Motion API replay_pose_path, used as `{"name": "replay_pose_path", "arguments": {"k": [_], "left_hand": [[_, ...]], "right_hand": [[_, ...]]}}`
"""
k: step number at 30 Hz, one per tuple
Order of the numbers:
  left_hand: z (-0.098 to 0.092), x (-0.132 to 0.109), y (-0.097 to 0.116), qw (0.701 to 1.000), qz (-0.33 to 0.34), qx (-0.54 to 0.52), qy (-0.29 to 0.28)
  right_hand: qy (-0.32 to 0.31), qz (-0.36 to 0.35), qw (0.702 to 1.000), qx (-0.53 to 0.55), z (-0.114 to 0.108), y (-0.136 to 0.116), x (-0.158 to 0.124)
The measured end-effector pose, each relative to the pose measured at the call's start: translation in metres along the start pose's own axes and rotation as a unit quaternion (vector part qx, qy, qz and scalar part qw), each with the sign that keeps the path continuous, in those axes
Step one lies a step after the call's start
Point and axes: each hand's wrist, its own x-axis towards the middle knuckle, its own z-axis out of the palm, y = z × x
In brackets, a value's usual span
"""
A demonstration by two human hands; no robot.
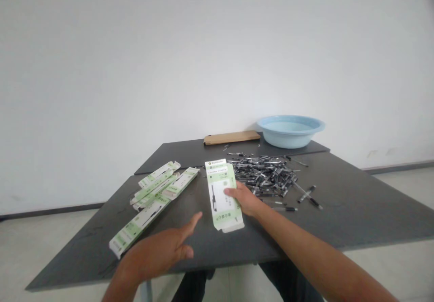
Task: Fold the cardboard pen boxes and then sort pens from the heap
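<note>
My right hand grips a flat white-and-green pen box by its right side, thumb on the printed face. A pen is pictured on that face, and loose flaps show at the near end. My left hand is to the left of the box, apart from it, with fingers spread and nothing in them. Beyond my left hand lie several more white-and-green pen boxes, some overlapping. A large heap of black and clear pens spreads out just past my right hand.
A light blue basin stands at the back right of the dark table. Left of it lies a flat brown cardboard piece. A few stray pens rest right of the heap. Behind the table rises a white wall.
</note>
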Motion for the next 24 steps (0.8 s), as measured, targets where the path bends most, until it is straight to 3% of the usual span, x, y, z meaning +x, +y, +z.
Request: {"name": "replay_pose_path", "arguments": {"k": [3, 5, 9, 14, 24], "left_hand": [[-0.023, 0.030, 0.001, 0.999, 0.025, 0.010, 0.030], [-0.028, 0.050, 0.001, 0.997, 0.068, 0.006, 0.030], [-0.016, 0.076, -0.003, 0.994, 0.105, -0.022, -0.018], [0.000, 0.081, -0.016, 0.995, 0.083, -0.028, -0.056], [0.004, 0.107, -0.016, 0.985, 0.138, -0.080, -0.071]], "right_hand": [[-0.046, -0.008, 0.998, 0.034, -0.010, 0.007, 0.000], [-0.067, -0.007, 0.997, 0.044, -0.016, 0.009, 0.002], [-0.097, 0.014, 0.994, 0.051, -0.032, 0.009, 0.011], [-0.074, 0.034, 0.994, 0.076, -0.051, 0.009, 0.019], [-0.129, 0.029, 0.991, 0.036, -0.041, 0.012, 0.021]]}}
